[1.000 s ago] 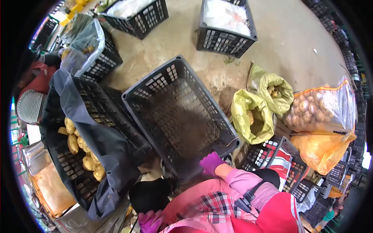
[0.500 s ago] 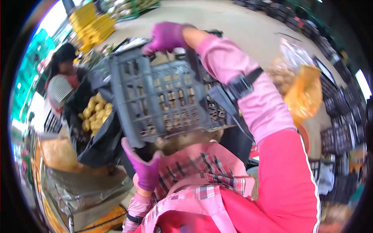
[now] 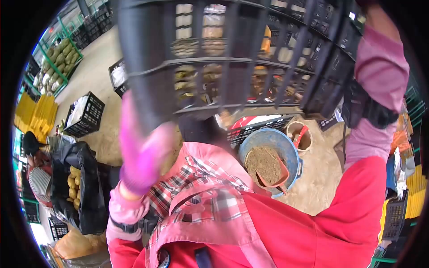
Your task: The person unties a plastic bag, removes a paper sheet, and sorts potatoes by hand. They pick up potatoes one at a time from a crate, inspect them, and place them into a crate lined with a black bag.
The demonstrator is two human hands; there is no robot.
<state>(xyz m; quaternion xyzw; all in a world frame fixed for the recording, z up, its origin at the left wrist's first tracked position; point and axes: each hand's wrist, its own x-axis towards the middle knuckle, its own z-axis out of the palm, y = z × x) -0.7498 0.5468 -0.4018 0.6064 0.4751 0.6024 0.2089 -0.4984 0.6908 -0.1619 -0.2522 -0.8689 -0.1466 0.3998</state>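
Note:
A dark plastic crate (image 3: 232, 60) with slatted openings is raised and tilted close in front of me, filling the upper middle of the view. My left hand (image 3: 143, 147), in a purple glove and smeared by motion, grips its lower left corner, thumb on one side and fingers on the other. Up at the right edge of the crate is my right hand (image 3: 368, 3), mostly cut off by the frame, its arm stretched up along the crate's side. Through the slats I see only the background.
Below the crate stands a blue tub (image 3: 292, 167) of soil with a red scoop (image 3: 276, 178), next to a pale bucket (image 3: 306, 139). To the left, a person (image 3: 38, 174) is beside a black bag (image 3: 91, 187) of potatoes (image 3: 73, 183). Another black crate (image 3: 85, 115) sits on the floor.
The crate has risen toward me and moved right, with my right hand going up to the frame's edge. My left hand has closed on its lower corner. My view has turned right.

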